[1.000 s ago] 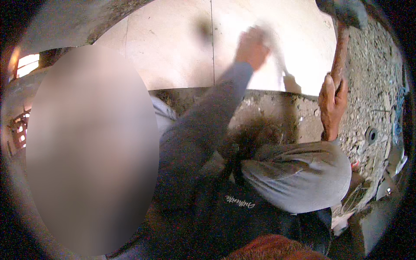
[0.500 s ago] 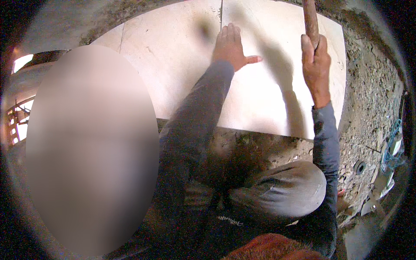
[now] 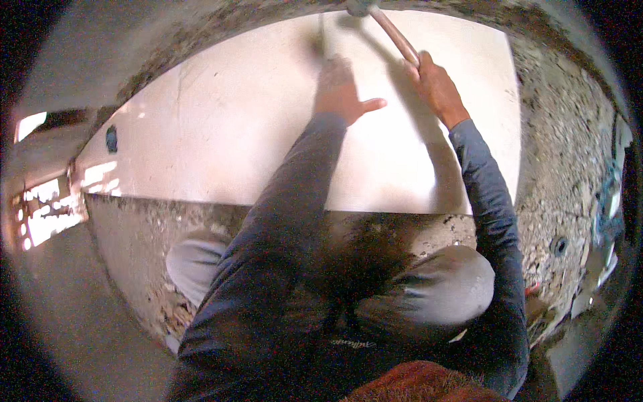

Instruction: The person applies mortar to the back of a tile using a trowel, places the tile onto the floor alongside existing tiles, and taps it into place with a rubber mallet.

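I watched through the head camera, and I read the clock from the middle of my view. The right hand (image 3: 439, 87), between one and two o'clock, was wrapped tight around the wooden handle of a hammer (image 3: 396, 39). The handle sloped up and away from that hand, and the hammer's round grey head was almost at twelve o'clock, right by the top edge. I could not tell if the head touched anything. The left hand (image 3: 338, 94) was at twelve o'clock, open and palm down over the big pale tiles (image 3: 234, 127), with its thumb poking out toward the right. It held nothing that I could see, but its fingers were blurry, so I could not tell if it pressed down. The two hands were apart, with bright tile between them. The tiles spread from ten o'clock to two o'clock, and a thin line ran between two of them just past the left fingertips. Far over, between nine and ten o'clock, a small dark blue thing (image 3: 112, 139) sat on the pale part, too fuzzy to name. One grey knee (image 3: 435, 288) was at four o'clock and the other was at eight. Stony ground (image 3: 552, 174) lay at three o'clock, with a dark ring (image 3: 558, 246) on it and some blue stringy stuff (image 3: 608, 194) near the edge.
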`<move>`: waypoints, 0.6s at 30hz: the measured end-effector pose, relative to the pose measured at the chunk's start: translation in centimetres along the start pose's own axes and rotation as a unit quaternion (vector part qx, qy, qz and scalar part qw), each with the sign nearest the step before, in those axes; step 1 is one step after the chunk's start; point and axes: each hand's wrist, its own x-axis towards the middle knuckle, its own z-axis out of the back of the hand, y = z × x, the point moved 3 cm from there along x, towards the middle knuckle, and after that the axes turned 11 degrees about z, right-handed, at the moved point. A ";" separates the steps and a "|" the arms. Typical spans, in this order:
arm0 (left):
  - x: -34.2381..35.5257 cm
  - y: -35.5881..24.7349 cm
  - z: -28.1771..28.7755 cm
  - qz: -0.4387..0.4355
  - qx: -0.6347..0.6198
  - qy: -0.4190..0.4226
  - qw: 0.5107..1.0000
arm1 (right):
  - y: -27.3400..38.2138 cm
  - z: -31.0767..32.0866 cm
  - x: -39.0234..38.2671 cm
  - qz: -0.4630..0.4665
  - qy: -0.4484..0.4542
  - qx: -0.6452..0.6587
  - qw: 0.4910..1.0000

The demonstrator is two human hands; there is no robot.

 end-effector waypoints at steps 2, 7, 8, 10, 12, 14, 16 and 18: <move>-0.5 0.5 0.9 0.025 0.002 0.044 0.999 | 1.5 3.0 -0.3 -0.043 0.004 0.012 0.999; -0.3 -1.1 0.7 0.053 0.004 0.090 0.995 | -6.4 2.9 -4.9 -0.086 -0.122 -0.008 0.989; 0.0 -1.3 0.8 0.049 0.004 0.100 0.994 | -8.8 3.5 -4.8 -0.085 -0.110 -0.040 0.989; 0.2 -0.3 1.3 0.058 0.029 0.104 0.992 | -8.6 5.8 -3.9 -0.152 -0.067 0.035 0.985; 0.0 0.0 1.0 0.062 0.058 0.112 0.990 | -5.1 8.8 -4.9 -0.135 -0.116 0.006 0.984; -0.1 -0.6 0.5 0.055 0.044 0.099 0.993 | -4.9 8.4 -7.3 -0.119 -0.213 0.001 0.970; -0.1 -1.8 -0.1 0.039 0.021 0.105 0.994 | -11.3 4.5 -9.9 -0.078 -0.184 0.089 0.976; -0.4 -1.5 0.2 0.063 0.039 0.136 0.988 | -9.4 5.4 -8.9 -0.157 -0.063 0.023 0.985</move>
